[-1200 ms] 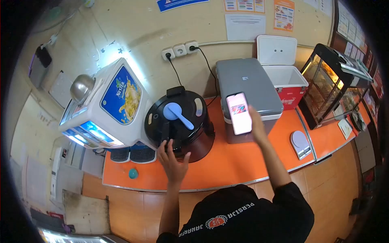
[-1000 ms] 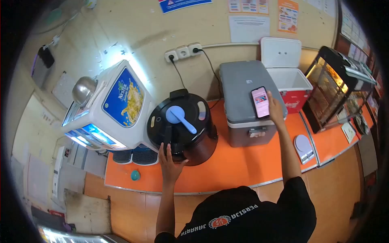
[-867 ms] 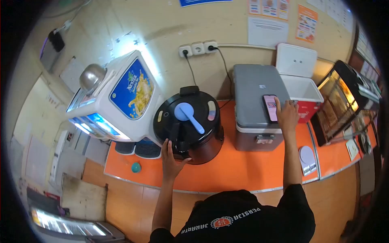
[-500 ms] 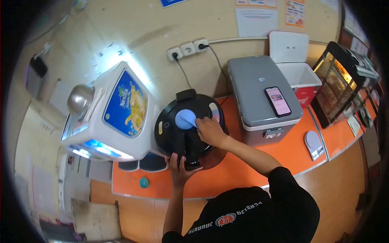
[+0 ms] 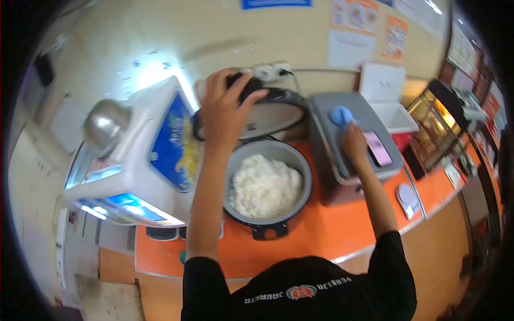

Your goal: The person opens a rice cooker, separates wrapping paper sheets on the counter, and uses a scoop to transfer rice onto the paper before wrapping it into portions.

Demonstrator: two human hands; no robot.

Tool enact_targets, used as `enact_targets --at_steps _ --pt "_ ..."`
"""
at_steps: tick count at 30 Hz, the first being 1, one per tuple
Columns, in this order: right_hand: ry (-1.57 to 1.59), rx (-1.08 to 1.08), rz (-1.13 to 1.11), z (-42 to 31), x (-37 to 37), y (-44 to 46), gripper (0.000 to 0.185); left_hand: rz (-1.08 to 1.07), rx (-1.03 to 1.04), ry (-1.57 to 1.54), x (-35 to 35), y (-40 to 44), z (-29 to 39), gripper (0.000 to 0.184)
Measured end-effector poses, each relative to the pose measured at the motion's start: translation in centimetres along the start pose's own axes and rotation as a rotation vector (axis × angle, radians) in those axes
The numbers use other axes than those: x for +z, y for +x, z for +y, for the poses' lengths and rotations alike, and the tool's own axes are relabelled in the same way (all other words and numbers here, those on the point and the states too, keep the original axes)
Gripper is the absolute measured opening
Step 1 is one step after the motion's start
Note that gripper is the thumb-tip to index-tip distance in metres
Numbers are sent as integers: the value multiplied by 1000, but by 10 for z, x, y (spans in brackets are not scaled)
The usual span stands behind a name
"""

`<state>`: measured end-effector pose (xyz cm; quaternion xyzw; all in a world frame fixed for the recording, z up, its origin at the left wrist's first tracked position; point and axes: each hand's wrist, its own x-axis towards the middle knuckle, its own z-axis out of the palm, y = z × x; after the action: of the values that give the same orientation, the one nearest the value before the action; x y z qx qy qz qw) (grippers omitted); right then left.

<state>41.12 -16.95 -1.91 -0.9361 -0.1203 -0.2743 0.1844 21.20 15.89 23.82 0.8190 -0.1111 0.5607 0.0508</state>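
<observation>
A rice cooker (image 5: 308,200) stands open on the orange counter, with white rice (image 5: 265,187) heaped in its grey inner pot. Its black lid (image 5: 276,122) is raised and tilted back toward the wall. My left hand (image 5: 227,99) is at the lid's upper edge, fingers curled around a black part there. My right hand (image 5: 354,143) grips a blue rice scoop (image 5: 341,115) by its handle, over the top of the grey cooler box (image 5: 334,147). Motion blur hides whether the scoop touches the box. A phone (image 5: 377,148) lies on the box beside that hand.
Left of the cooker stands a white dispenser (image 5: 142,144) with a metal bowl (image 5: 107,124) on top. To the right are an open red-and-white cooler (image 5: 393,115), a lit display case (image 5: 436,128) and a small scale (image 5: 408,199). Power sockets (image 5: 265,72) are behind the lid.
The rice cooker lid has swung up, exposing the rice. My left hand has risen with it. My right hand has lifted the blue scoop off the lid and carried it right, over the grey box.
</observation>
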Motion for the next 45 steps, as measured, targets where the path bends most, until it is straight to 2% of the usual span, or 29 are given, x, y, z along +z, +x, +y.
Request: enact_targets --at_steps 1,2,3,4,6,7,9,10,12,13,15,16,18,20,23,24,26,27,28,29,30,32,34,35,37,38,40,42,45 --pt "4 80 -125 -6 -8 6 56 -52 -90 -58 13 21 -15 41" --pt "-30 105 -65 -16 -13 2 60 -51 -49 7 39 39 -41 42" --pt "-94 26 11 -26 -28 -2 65 -87 -72 108 55 55 -54 42" --pt "-222 -70 183 -38 -40 0 68 -121 -103 196 71 72 -65 42" --pt "-111 -154 281 -81 -89 9 63 -223 -162 228 107 92 -94 46" --pt "-114 -183 286 -101 -111 9 63 -206 -184 236 121 95 -105 46" --pt "74 -278 396 -136 -152 11 54 -343 -209 254 144 109 -120 54" --pt "72 -289 415 -148 -169 10 54 -321 -208 257 153 114 -123 54" --pt "209 -371 392 -170 -197 6 43 -431 -223 312 163 120 -126 68" --pt "212 -379 406 -182 -208 5 43 -416 -222 319 167 122 -128 68" --pt "347 -483 384 -203 -222 0 34 -423 -269 269 172 117 -133 80" --pt "353 -485 377 -212 -226 1 34 -560 -352 204 153 129 -130 90" --pt "437 -624 359 -235 -228 6 29 -786 -377 61 98 164 -127 97" --pt "484 -643 292 -258 -221 9 29 -571 -363 175 13 180 -111 104" --pt "552 -664 189 -290 -206 5 28 -775 -452 371 -113 193 -133 119" --pt "583 -712 183 -299 -201 4 28 -772 -595 552 -156 183 -142 132" --pt "639 -778 157 -315 -197 -2 29 -1023 -635 573 -197 157 -198 117" --pt "648 -775 158 -322 -196 -6 29 -1022 -525 465 -222 143 -214 117" --pt "673 -779 107 -329 -194 -9 28 -1128 -778 543 -238 132 -202 128" --pt "697 -786 59 -335 -193 -10 28 -1121 -775 553 -242 121 -211 128" --pt "695 -817 63 -342 -193 -11 28 -1042 -860 591 -240 101 -231 132" --pt "708 -835 63 -354 -188 -9 28 -949 -940 634 -249 94 -231 138" --pt "721 -829 9 -363 -191 -11 28 -925 -1040 455 -260 95 -209 128" --pt "723 -829 19 -365 -192 -12 28 -919 -1033 458 -265 94 -211 128" --pt "733 -843 52 -368 -191 -12 27 -853 -991 399 -279 91 -226 112" --pt "740 -833 69 -367 -195 -12 27 -852 -972 409 -294 89 -235 112" --pt "779 -777 -27 -368 -204 -12 27 -535 -946 -234 -340 82 -258 90" --pt "804 -785 -2 -378 -208 -3 27 -145 -1078 -817 -365 56 -282 71" --pt "851 -806 -39 -416 -214 12 34 76 -800 -1225 -388 16 -320 71"
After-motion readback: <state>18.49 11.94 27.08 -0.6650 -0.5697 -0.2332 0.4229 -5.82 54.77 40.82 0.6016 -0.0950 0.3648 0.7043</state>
